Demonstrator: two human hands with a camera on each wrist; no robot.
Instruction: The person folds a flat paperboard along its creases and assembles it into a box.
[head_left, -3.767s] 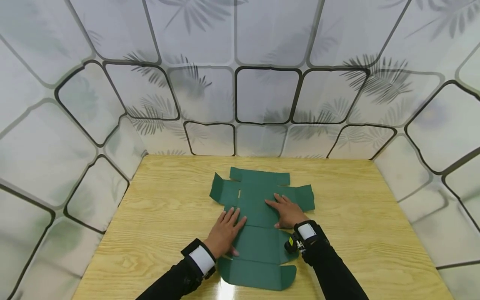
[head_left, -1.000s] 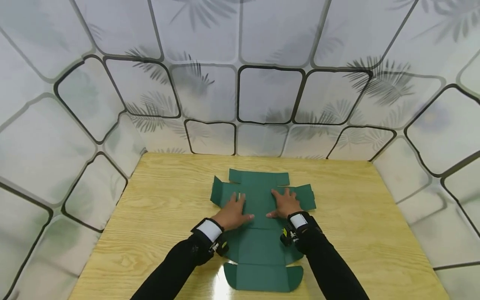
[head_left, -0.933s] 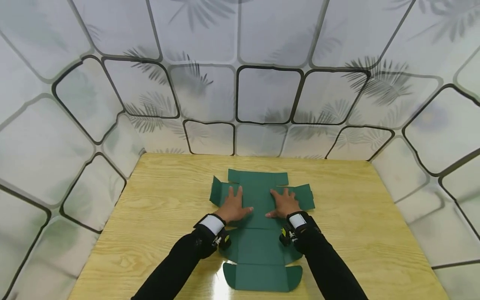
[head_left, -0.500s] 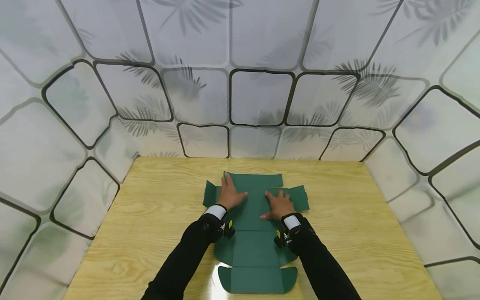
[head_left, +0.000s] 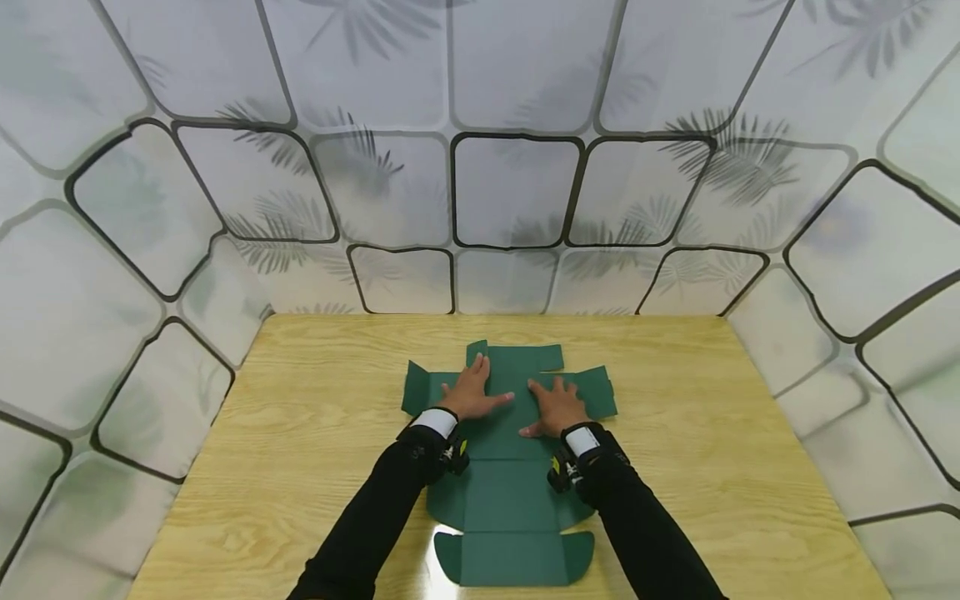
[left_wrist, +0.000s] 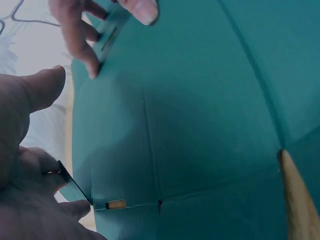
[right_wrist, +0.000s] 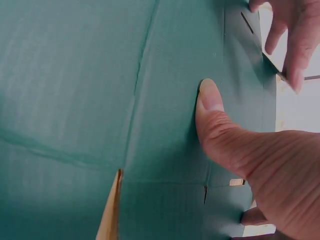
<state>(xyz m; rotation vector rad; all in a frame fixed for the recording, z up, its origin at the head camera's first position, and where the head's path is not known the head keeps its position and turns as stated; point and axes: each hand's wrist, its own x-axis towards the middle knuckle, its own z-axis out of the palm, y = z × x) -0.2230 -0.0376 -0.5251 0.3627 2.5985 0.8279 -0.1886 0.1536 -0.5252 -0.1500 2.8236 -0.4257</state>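
Observation:
A green cardboard box blank (head_left: 510, 492) lies unfolded on the table, with creases, slots and side flaps. My left hand (head_left: 471, 396) is over its far left part. The fingers reach the small far left flap (head_left: 476, 352), which stands raised; in the left wrist view the fingers (left_wrist: 37, 162) are right at that flap's edge, and the thumb (left_wrist: 45, 89) is apart from them. My right hand (head_left: 558, 408) rests spread on the far right part. Its thumb (right_wrist: 212, 107) lies on the green panel in the right wrist view.
The blank lies on a light wood-grain table (head_left: 322, 433). Pale curtain-like walls (head_left: 510, 192) with a stone and leaf print stand behind and at both sides. The left side flap (head_left: 416, 390) and right side flap (head_left: 603, 390) tilt up. Both wrists wear strapped cameras.
My left hand has moved away from me along the blank to the far left flap, then a little right, and that flap has lifted and swung inward. My right hand has stayed nearly still.

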